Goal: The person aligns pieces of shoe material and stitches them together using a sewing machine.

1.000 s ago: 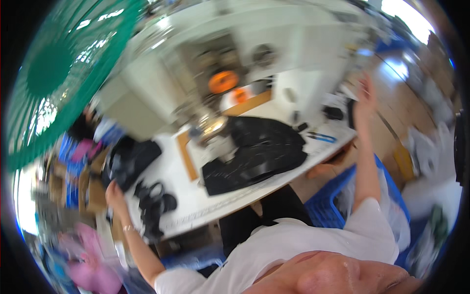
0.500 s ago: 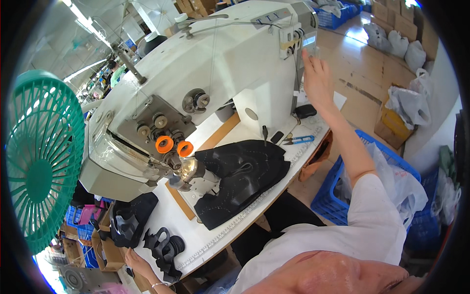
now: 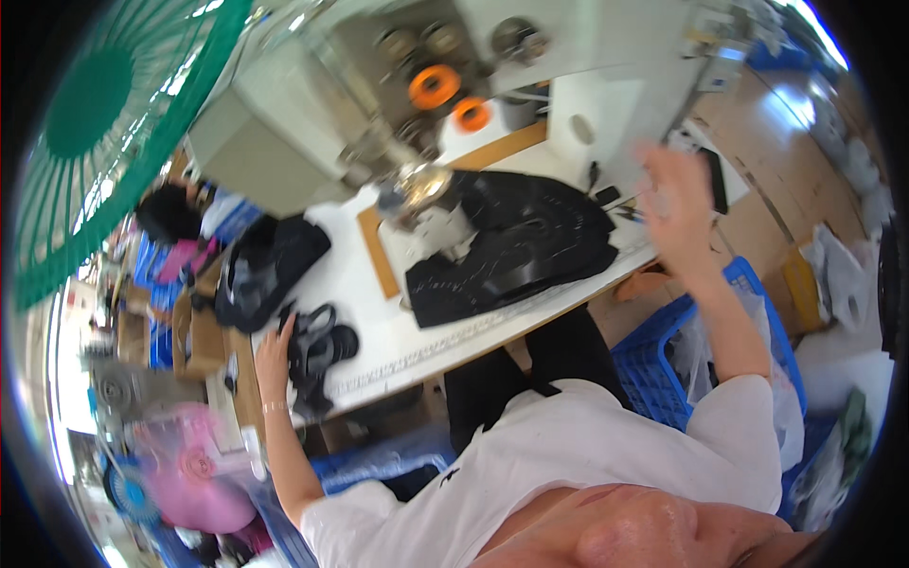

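Note:
My left hand [image 3: 273, 358] reaches over the left end of the table, its fingers stretched out and touching the edge of a pile of black shaped pieces [image 3: 327, 352]. My right hand [image 3: 677, 194] is raised above the table's right end, blurred by motion, with fingers apart and nothing seen in it. Between the hands, a flat black stitched piece [image 3: 525, 241] with glossy patches lies under the head of a white sewing machine [image 3: 256, 142]. Beyond the pile sits another black bundle [image 3: 270, 270] with grey parts.
Two orange knobs [image 3: 435, 87] stick out of the machine's front. A green fan [image 3: 90, 104] stands at the far left. Blue crates, one a basket [image 3: 663, 355] holding plastic bags, stand on the floor at right. A pink fan-like object [image 3: 194, 464] is at lower left.
My right hand has come down from the machine's right side toward the table. My left hand has moved from beside the cardboard box onto the black pile. The view has shifted.

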Motion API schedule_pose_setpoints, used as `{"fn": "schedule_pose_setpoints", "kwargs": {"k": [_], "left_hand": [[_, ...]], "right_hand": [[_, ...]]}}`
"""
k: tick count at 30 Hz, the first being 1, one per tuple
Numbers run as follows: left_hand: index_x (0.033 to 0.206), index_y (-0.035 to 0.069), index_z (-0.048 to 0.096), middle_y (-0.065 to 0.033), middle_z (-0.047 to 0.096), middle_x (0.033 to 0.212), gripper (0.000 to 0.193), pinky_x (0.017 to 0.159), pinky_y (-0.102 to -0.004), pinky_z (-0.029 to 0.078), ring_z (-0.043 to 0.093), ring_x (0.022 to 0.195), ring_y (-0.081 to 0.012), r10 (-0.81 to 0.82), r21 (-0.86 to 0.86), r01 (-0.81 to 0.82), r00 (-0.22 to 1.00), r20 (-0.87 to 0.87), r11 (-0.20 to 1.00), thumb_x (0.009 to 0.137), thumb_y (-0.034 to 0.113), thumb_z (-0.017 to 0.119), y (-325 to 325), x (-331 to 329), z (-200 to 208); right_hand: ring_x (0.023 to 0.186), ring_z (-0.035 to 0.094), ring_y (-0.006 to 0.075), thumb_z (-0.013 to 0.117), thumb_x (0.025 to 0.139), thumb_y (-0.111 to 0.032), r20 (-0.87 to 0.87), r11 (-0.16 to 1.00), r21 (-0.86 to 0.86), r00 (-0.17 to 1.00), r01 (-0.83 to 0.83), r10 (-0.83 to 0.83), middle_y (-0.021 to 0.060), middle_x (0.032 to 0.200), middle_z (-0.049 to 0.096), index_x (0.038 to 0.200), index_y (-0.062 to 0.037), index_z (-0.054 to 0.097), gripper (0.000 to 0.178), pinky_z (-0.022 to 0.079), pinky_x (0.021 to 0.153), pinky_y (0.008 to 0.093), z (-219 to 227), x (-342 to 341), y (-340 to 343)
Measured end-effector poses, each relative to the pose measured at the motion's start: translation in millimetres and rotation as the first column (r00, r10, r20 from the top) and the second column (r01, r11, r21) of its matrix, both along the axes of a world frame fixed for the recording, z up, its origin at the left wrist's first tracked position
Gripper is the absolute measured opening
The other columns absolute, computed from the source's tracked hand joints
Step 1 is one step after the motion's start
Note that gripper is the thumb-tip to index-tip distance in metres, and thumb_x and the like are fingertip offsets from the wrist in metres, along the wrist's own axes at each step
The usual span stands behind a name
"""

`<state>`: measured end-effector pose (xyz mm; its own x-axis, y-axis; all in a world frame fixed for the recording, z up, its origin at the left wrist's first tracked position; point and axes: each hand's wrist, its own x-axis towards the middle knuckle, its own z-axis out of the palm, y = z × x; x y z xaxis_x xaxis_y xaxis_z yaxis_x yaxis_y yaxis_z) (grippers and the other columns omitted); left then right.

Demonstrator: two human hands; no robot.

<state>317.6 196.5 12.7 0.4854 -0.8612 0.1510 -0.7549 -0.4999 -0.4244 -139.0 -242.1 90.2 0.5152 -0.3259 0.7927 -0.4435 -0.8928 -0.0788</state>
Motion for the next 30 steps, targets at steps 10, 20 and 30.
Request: {"fn": "schedule_pose_setpoints", "kwargs": {"k": [10, 20, 30], "left_hand": [[0.134, 0.021, 0.051, -0.0054, 0.058, 0.106, 0.062, 0.079, -0.0363, 0.05, 0.058, 0.096, -0.0245, -0.041, -0.207, 0.031, 0.998, -0.043, 0.978, 0.078, -0.004, 0.053, -2.0, 17.1, 11.2], [0.122, 0.016, 0.059, -0.0012, 0.057, 0.117, 0.046, 0.086, -0.0337, 0.051, 0.059, 0.103, -0.0192, -0.099, -0.048, 0.099, 0.995, 0.014, 0.994, 0.078, 0.003, 0.057, -7.2, 38.0, -7.3], [0.112, 0.004, 0.063, -0.0073, 0.065, 0.112, 0.041, 0.089, -0.032, 0.052, 0.062, 0.106, -0.0261, -0.158, -0.594, 0.103, 0.987, -0.041, 0.798, 0.074, -0.008, 0.053, -0.8, 6.0, 39.1]], "right_hand": [[0.113, 0.054, 0.0338, 0.078, 0.073, -0.02, -0.653, 0.967, 0.248, 0.747, 0.055, 0.124, 0.0158, 0.124, 0.054, 0.139, -0.0059, 0.039, 0.078, 0.047, 0.092, 0.0425, -85.3, 149.4, -44.9], [0.1, 0.056, 0.0348, 0.066, 0.086, -0.017, -0.176, 0.865, 0.414, 0.907, -0.285, 0.383, 0.0153, 0.104, 0.057, 0.122, -0.0029, 0.055, 0.041, 0.044, 0.087, 0.0378, 6.1, 115.7, 21.2], [0.088, 0.061, 0.0263, 0.064, 0.084, -0.009, -0.155, 0.721, 0.65, 0.886, -0.241, 0.436, 0.0134, 0.093, 0.062, 0.098, 0.0017, 0.061, 0.017, 0.046, 0.082, 0.0335, 78.8, 17.2, 93.6]]}}
